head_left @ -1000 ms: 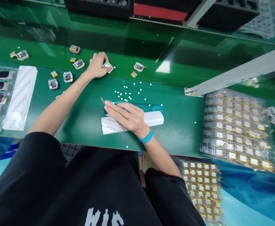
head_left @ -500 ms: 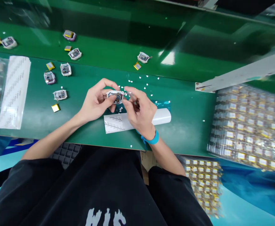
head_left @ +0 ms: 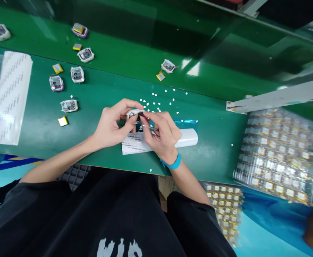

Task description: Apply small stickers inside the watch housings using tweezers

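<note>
My left hand [head_left: 114,123] is closed around the edges of a white watch case [head_left: 132,115] with its inside electronics facing up. The fingers of my right hand [head_left: 162,132] are pinched at the right end of this case, by a small dark part [head_left: 139,116]. A thin metal tool [head_left: 149,127], its kind unclear, is tucked in the same hand and points left. Beneath both hands lies a white printed backing sheet [head_left: 135,143], curled at its right end, with a blue film [head_left: 187,124] behind it.
Small white stickers [head_left: 156,104] are scattered beyond the hands. Several open watch cases [head_left: 77,74] with yellow-edged batteries [head_left: 63,121] lie on the left. Another sheet [head_left: 10,98] is at far left. Stacked clear trays [head_left: 277,153] stand right, below a white post [head_left: 279,91].
The watch case has tilted and shifted slightly toward me and right. My right fingertips have come in onto its right end, and the metal tool now lies lower in that hand.
</note>
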Demonstrator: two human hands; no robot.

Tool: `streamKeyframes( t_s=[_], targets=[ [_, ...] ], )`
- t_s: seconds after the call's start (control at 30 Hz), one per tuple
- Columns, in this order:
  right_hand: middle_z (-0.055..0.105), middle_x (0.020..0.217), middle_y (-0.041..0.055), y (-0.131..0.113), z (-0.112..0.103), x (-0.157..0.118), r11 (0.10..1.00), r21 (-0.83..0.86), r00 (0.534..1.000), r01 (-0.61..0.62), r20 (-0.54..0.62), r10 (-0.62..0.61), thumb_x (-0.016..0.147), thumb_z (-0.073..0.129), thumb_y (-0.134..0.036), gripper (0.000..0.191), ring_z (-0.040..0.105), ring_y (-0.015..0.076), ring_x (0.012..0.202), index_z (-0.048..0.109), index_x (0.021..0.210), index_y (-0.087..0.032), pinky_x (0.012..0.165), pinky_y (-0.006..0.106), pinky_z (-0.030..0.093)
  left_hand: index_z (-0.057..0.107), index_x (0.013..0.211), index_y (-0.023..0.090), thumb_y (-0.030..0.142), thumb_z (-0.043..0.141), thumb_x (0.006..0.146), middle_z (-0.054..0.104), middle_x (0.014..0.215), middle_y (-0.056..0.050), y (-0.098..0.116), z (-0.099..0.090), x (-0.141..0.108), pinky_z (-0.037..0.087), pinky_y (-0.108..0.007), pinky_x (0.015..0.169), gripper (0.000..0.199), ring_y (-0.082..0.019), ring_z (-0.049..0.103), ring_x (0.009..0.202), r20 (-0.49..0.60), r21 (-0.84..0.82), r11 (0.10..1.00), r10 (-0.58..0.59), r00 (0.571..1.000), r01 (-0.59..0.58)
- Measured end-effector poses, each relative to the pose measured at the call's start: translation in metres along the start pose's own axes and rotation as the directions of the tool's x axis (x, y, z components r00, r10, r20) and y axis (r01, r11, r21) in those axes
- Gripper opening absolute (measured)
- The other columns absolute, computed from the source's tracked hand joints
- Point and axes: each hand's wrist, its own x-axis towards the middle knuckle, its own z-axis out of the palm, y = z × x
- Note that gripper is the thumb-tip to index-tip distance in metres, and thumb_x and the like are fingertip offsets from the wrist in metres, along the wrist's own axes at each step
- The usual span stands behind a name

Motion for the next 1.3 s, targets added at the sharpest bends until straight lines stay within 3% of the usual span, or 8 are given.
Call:
streamKeyframes(
  t_s=[0.17,0.37,0.5,0.63,0.77,0.9,1.07,1.3],
  targets=[
    [0.079,0.091,-0.0001,-0.002,-0.003,-0.002,0.994,-0.093,0.994,0.056,0.103,-0.047,0.096,0.061,-0.007,0.024,0.073,0.0117,0.075,0.069,0.112,-0.023,0.058,0.022,0.055,0.077,0.110,0.025,0.016,0.067,0.086,0.078,0.086,0.001,-0.004,0.000,-0.005,0.051,-0.026,0.062,0.027,-0.014,0.065,0.063,-0.026,0.263,0.958,0.125,0.992,-0.114],
    [0.081,0.097,0.0017,-0.003,-0.004,-0.009,0.981,-0.172,0.994,0.094,0.077,-0.082,0.096,0.059,-0.007,0.029,0.075,0.0122,0.079,0.068,0.118,-0.023,0.065,0.023,0.059,0.079,0.111,0.023,0.014,0.065,0.086,0.081,0.094,-0.001,-0.002,0.000,-0.006,0.053,-0.025,0.064,0.030,-0.013,0.067,0.066,-0.046,0.263,0.954,0.161,0.986,-0.143],
    [0.080,0.096,0.0021,-0.003,-0.008,-0.005,0.973,-0.210,0.976,0.099,0.211,-0.054,0.101,0.057,-0.012,0.021,0.074,0.0110,0.079,0.071,0.112,-0.022,0.059,0.022,0.056,0.079,0.112,0.022,0.012,0.066,0.085,0.080,0.085,0.000,-0.006,-0.002,-0.006,0.051,-0.023,0.060,0.032,-0.011,0.063,0.058,-0.024,0.353,0.921,0.185,0.982,-0.165],
    [0.079,0.103,0.0019,-0.001,-0.012,0.000,0.997,-0.064,0.958,0.037,0.286,-0.018,0.104,0.056,-0.018,0.021,0.075,0.0117,0.087,0.071,0.117,-0.022,0.063,0.022,0.058,0.078,0.107,0.016,0.013,0.062,0.089,0.079,0.084,-0.001,-0.009,-0.005,-0.003,0.049,-0.021,0.056,0.025,-0.009,0.063,0.056,-0.024,0.362,0.905,0.247,0.969,-0.222],
    [0.079,0.099,0.0015,0.001,-0.012,0.004,0.996,0.078,0.985,-0.032,0.171,0.018,0.103,0.060,-0.016,0.015,0.076,0.0132,0.085,0.072,0.109,-0.022,0.069,0.025,0.062,0.077,0.095,0.016,0.014,0.063,0.089,0.072,0.067,0.002,-0.004,-0.005,0.000,0.042,-0.020,0.047,0.015,-0.007,0.056,0.046,-0.025,0.325,0.931,0.187,0.982,-0.169],
    [0.080,0.097,0.0005,0.003,-0.011,0.003,0.997,0.049,0.995,-0.054,0.088,0.050,0.100,0.063,-0.014,0.016,0.077,0.0139,0.084,0.072,0.108,-0.024,0.068,0.026,0.063,0.074,0.090,0.015,0.017,0.065,0.091,0.064,0.057,0.004,-0.002,-0.004,0.000,0.038,-0.020,0.040,0.009,-0.007,0.054,0.038,0.034,0.120,0.991,0.057,0.998,-0.061],
    [0.082,0.103,0.0004,0.007,-0.010,-0.002,0.996,-0.062,0.988,0.067,0.142,-0.058,0.101,0.056,-0.010,0.025,0.079,0.0117,0.086,0.072,0.117,-0.023,0.066,0.021,0.061,0.073,0.090,0.014,0.018,0.067,0.090,0.062,0.056,0.003,-0.005,-0.004,0.000,0.042,-0.019,0.039,0.007,-0.008,0.055,0.037,0.054,0.004,0.996,-0.087,0.995,0.087],
    [0.079,0.129,0.0054,0.014,-0.014,0.002,0.990,-0.134,0.960,0.043,0.282,-0.003,0.103,0.054,-0.010,0.032,0.079,0.0165,0.110,0.070,0.128,-0.021,0.079,0.023,0.066,0.065,0.099,0.015,0.012,0.064,0.090,0.067,0.065,0.002,-0.006,-0.008,0.003,0.044,-0.021,0.039,0.009,-0.009,0.059,0.038,0.105,-0.033,0.988,-0.149,0.983,0.153]
  ],
)
